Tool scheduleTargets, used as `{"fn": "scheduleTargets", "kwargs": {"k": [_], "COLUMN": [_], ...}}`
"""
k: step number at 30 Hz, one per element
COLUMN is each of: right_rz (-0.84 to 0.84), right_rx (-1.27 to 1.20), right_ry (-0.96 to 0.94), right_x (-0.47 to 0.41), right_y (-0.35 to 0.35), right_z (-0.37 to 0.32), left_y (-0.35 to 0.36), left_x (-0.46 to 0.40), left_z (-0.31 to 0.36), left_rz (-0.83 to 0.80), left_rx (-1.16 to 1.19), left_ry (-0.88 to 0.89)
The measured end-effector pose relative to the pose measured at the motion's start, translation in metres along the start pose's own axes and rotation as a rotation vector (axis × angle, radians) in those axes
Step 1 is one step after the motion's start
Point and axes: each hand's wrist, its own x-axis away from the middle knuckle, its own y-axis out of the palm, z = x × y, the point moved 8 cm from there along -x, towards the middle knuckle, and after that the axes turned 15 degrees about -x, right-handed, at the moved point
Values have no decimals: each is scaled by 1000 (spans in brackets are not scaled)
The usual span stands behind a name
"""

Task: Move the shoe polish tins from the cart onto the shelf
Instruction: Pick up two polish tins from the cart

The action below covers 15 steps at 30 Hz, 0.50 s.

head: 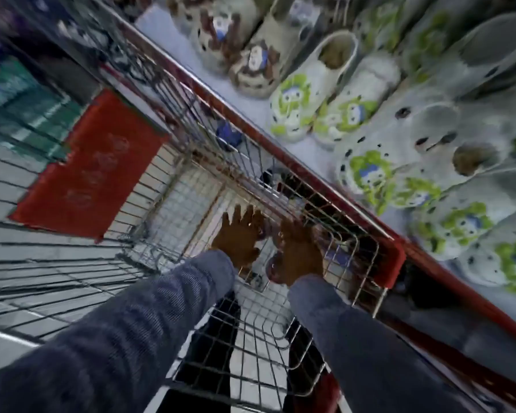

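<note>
Blurred by head motion, a store aisle tilts across your view: a white shelf [251, 111] with a red front edge runs diagonally along the right, lined with pale plush slippers [319, 93] bearing green and brown cartoon faces. Against it stands your wire cart [167, 120], its red flap [87, 165] folded to the left and grey floor tiles showing through the mesh.

Both your arms, in grey-blue sleeves, reach down into the cart's basket. Your left hand [239, 236] is spread wide, fingers fanned, palm down over the mesh; whether it touches anything beneath you cannot tell. Your right hand [298, 251] lies just beside it, close to the cart's right wall, fingers curled downward. A round, dark reddish tin [273, 265] peeks out at its thumb side, mostly hidden under the palm, so a firm grip cannot be confirmed. Further along the basket floor sit a blue object [228, 135] and a darker round one [268, 177], both too smeared to identify. The cart's near end is cut off by your sleeves.
</note>
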Motion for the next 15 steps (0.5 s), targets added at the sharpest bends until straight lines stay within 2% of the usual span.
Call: {"fn": "scheduleTargets", "kwargs": {"k": [3,6,9,13,15], "right_rz": [120,26,70,130,148], "right_rx": [-91,-55,11,-30,-81], "right_ry": [26,95,120,70,45], "right_x": [-29,-51,-66,-67,-56], "right_y": [3,21,20,10,-3], "right_z": [12,25,29,25,18], "left_y": [11,14,12,4,-7], "left_x": [-28,-42,-50,-49,-36], "left_z": [0,8,10,7,1], "left_rz": [-5,60,76,152,206], "left_rx": [-71,-55,16,-43,38], "left_ry": [39,111,91,62,28]}}
